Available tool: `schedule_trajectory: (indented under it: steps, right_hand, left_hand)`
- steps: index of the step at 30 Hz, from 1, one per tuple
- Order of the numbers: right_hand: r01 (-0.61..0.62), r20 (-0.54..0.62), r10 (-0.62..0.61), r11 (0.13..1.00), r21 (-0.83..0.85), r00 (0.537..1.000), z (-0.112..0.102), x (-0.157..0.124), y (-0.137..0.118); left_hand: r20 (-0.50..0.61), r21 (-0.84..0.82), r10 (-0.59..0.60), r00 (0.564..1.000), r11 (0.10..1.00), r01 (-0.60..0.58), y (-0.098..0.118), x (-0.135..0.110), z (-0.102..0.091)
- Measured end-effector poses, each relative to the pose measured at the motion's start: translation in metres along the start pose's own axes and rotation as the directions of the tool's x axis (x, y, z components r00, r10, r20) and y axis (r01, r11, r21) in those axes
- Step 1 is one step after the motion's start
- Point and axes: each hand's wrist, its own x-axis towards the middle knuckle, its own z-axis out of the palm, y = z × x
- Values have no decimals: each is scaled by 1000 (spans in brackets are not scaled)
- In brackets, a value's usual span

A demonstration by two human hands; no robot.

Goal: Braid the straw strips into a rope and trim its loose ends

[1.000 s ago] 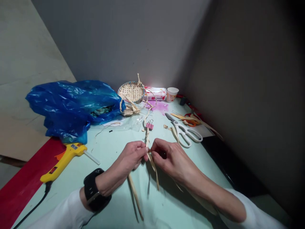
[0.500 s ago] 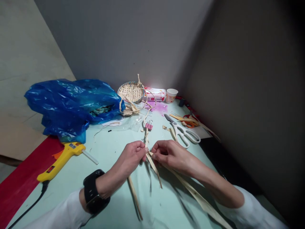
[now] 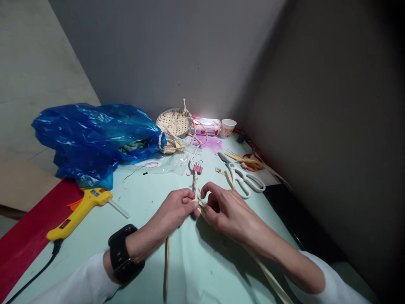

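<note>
A pale braid (image 3: 195, 182) of flat plant-fibre strips runs toward me from a pink binder clip (image 3: 198, 169). At its near end, my left hand (image 3: 181, 206) pinches the braid between thumb and fingers. My right hand (image 3: 229, 211) is beside it, thumb and lower fingers closed on a strip at the same spot, the index finger raised and bent. One loose strip (image 3: 167, 264) hangs below my left hand; another long strip (image 3: 268, 276) trails under my right forearm toward the lower right. Fingers partly hide the crossing of the strips.
Left on the table (image 3: 152, 270) are a yellow glue gun (image 3: 79, 213) and a blue plastic bag (image 3: 98, 139). White-handled scissors (image 3: 242, 175) lie right of the braid, near orange-handled scissors (image 3: 251, 164). Behind are a woven basket (image 3: 174, 122), tissue pack (image 3: 207, 126) and paper cup (image 3: 228, 128).
The short strip end that pointed down between my hands is now drawn toward my right hand. My right index finger has lifted. The strip under my left hand has swung left.
</note>
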Motion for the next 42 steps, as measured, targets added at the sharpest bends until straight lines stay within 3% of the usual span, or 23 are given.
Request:
schedule_trajectory:
  steps: [5, 12, 18, 23, 25, 28, 30, 33, 35, 42]
  right_hand:
    - [37, -57, -41, 998, -57, 998, 9, -4, -10]
    - [46, -122, -79, 965, -258, 989, 36, -9, -17]
    - [95, -257, -164, 960, -262, 952, 52, -11, -10]
    - [94, -146, -151, 935, -341, 978, 35, -13, -17]
    - [83, -112, -117, 960, -267, 987, 17, -11, -19]
    - [22, -219, -43, 995, -98, 975, -7, -5, -13]
    - [24, -121, -20, 999, 28, 992, -13, 2, -4]
    - [1, 172, -54, 956, 294, 984, -5, 9, 11]
    - [-51, 248, -58, 910, 412, 967, 6, 13, 16]
    - [-29, 136, -50, 853, 522, 990, 22, 14, 13]
  left_hand:
    - [-50, -44, 43, 998, 998, -45, -2, 1, 6]
    - [21, -136, 5, 1000, 991, -2, -1, -8, 5]
    - [35, -200, -7, 999, 980, 14, -3, -8, 3]
    - [-23, -184, -58, 998, 981, 53, -1, -9, 5]
    - [-45, -185, -56, 997, 982, 47, -1, -9, 4]
    - [-30, -174, -36, 999, 984, 30, -2, -7, 1]
    - [0, -160, -13, 1000, 987, 13, -3, -7, 0]
    - [7, -149, 15, 1000, 989, -14, -5, -7, -1]
    - [12, -150, 34, 999, 988, -32, -5, -7, 0]
    - [-37, -52, 91, 995, 994, -93, -5, -8, -2]
